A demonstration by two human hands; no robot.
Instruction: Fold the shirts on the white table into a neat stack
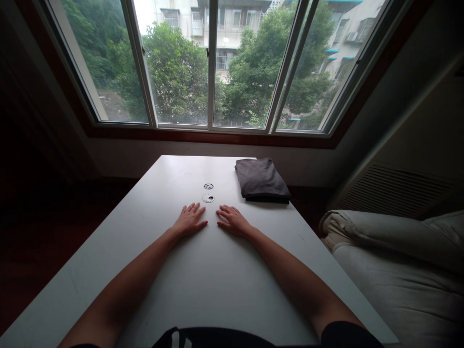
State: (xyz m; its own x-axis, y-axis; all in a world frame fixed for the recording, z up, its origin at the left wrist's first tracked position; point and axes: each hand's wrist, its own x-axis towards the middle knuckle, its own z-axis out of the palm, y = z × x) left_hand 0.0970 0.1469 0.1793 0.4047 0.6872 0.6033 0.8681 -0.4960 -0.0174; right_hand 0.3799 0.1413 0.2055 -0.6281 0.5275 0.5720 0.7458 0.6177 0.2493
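My left hand (189, 220) lies flat on the white table (217, 280), palm down with its fingers spread. Opposite it, my right hand (233, 220) rests the same way, a small gap between the two thumbs. Neither holds anything. Just beyond my fingertips, a round cable-hole cover (206, 198) with a dark opening is set in the tabletop, and a second round fitting (208, 186) sits behind it. To the right of my right hand, near the table's far right corner, lies a folded dark grey cloth (261, 179), its kind of garment not discernible.
A pale sofa (395, 270) stands along the right of the table. Past the far table edge is a wall with a wide sliding window (210, 67); trees and a building show outside. A large slatted unit (398, 186) stands at right. The floor (43, 251) at left is dark.
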